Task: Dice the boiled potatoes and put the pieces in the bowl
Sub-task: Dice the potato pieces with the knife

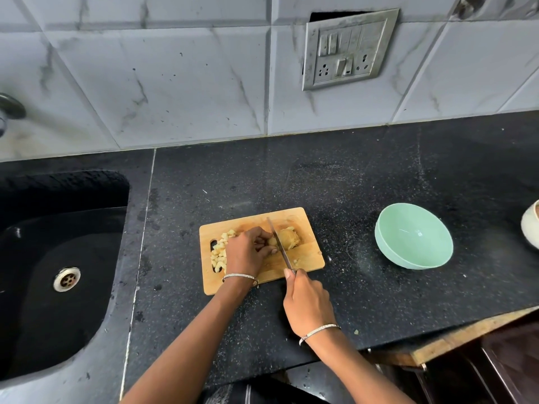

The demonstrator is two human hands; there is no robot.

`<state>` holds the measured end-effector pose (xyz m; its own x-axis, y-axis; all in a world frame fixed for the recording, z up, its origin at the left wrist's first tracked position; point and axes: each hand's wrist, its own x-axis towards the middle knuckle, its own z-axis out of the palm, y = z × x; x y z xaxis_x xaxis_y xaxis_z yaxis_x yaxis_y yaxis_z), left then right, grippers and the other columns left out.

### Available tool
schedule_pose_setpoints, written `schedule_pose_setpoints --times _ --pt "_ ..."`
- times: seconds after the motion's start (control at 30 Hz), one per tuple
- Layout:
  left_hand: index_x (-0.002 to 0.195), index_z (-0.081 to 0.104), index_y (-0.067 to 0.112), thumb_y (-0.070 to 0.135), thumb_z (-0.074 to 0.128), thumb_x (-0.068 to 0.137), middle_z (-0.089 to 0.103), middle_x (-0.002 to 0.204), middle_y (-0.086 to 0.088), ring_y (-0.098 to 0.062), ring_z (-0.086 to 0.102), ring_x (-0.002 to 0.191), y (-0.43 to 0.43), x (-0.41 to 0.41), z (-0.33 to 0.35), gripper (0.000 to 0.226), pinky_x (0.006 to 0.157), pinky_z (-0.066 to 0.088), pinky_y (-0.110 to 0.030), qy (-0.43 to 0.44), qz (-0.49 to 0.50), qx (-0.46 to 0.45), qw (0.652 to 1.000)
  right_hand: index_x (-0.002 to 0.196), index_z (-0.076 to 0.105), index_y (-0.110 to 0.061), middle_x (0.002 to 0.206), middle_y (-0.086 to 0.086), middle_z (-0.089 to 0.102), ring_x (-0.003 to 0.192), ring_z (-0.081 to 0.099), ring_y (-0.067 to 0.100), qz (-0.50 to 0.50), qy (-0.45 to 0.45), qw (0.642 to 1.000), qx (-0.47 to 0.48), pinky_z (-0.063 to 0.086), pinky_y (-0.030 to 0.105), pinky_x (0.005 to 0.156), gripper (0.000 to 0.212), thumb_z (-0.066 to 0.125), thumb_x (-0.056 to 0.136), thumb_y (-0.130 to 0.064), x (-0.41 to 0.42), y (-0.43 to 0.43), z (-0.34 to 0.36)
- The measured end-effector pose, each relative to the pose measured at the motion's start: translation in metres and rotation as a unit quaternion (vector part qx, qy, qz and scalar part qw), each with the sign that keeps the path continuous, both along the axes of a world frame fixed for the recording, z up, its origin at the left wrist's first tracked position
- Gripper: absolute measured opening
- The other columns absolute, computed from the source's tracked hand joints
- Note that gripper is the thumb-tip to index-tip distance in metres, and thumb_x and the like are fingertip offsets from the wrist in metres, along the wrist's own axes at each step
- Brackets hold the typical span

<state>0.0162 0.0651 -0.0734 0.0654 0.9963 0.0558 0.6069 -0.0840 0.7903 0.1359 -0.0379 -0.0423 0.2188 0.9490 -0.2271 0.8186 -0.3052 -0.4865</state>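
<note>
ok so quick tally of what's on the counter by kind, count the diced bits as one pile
cutting board: 1
knife: 1
mint green bowl: 1
potato chunk: 1
diced potato pile: 1
pale vessel, cut off at the right edge: 1
total: 6

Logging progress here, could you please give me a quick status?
Right hand grips knife, blade on potato. Left hand holds potato. Diced pieces on board, bowl empty. Nothing blocking.
</note>
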Motion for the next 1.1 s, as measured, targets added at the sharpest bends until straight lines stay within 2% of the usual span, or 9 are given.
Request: schedule_pose_setpoints --times 0.3,0.53,0.63,0.73,0.87,1.1 --pt "0.089 0.072 0.013 0.011 0.086 0.067 0.069 0.082 0.01 -0.003 0.067 0.077 -0.007 0.0 0.0 0.026 0.074 0.056 -0.015 -0.032 0.01 0.0 0.999 0.105 0.051 -0.018 0.096 0.011 0.065 0.094 0.063 0.037 0.011 -0.005 1.0 -0.002 0.037 0.038 0.063 0.042 0.02 0.104 -0.047 0.003 -0.006 0.008" --pt "0.091 0.074 0.011 0.008 0.084 0.069 0.068 0.077 0.013 0.009 0.062 0.073 -0.006 0.0 -0.003 0.025 0.074 0.053 -0.01 -0.061 0.025 -0.013 0.998 0.105 0.05 -0.018 0.097 0.011 0.066 0.094 0.064 0.037 0.017 -0.016 1.0 -0.011 0.037 0.038 0.062 0.04 0.021 0.104 -0.046 0.002 -0.003 0.003" --pt "0.093 0.074 0.014 0.01 0.083 0.071 0.072 0.081 0.011 0.002 0.067 0.075 -0.006 0.0 -0.008 0.023 0.078 0.054 -0.017 -0.048 0.027 -0.001 0.998 0.106 0.049 -0.017 0.098 0.011 0.067 0.095 0.064 0.038 0.022 -0.034 0.999 -0.012 0.037 0.038 0.062 0.04 0.021 0.104 -0.046 0.001 -0.001 0.002" --pt "0.094 0.076 0.016 0.011 0.08 0.075 0.074 0.082 0.01 0.004 0.063 0.073 -0.006 0.002 -0.008 0.019 0.077 0.048 -0.011 -0.013 0.037 0.006 0.999 0.109 0.049 -0.016 0.103 0.012 0.067 0.099 0.064 0.038 0.024 -0.05 0.998 -0.026 0.036 0.037 0.062 0.04 0.021 0.104 -0.045 0.0 0.004 0.002" --pt "0.093 0.076 0.017 0.01 0.078 0.077 0.074 0.081 0.01 0.0 0.066 0.075 -0.006 0.002 -0.009 0.018 0.078 0.05 -0.016 -0.006 0.043 0.017 0.999 0.111 0.05 -0.015 0.109 0.012 0.065 0.102 0.063 0.038 0.022 -0.034 0.998 -0.043 0.036 0.036 0.064 0.039 0.025 0.105 -0.044 -0.006 0.02 0.002" --pt "0.092 0.076 0.017 0.01 0.079 0.075 0.075 0.083 0.009 -0.007 0.07 0.078 -0.007 0.002 -0.016 0.018 0.08 0.057 -0.032 -0.023 0.047 0.02 0.998 0.113 0.053 -0.014 0.112 0.012 0.065 0.105 0.063 0.037 0.02 -0.05 0.996 -0.069 0.043 0.038 0.069 0.04 0.027 0.105 -0.043 -0.007 0.021 -0.008"
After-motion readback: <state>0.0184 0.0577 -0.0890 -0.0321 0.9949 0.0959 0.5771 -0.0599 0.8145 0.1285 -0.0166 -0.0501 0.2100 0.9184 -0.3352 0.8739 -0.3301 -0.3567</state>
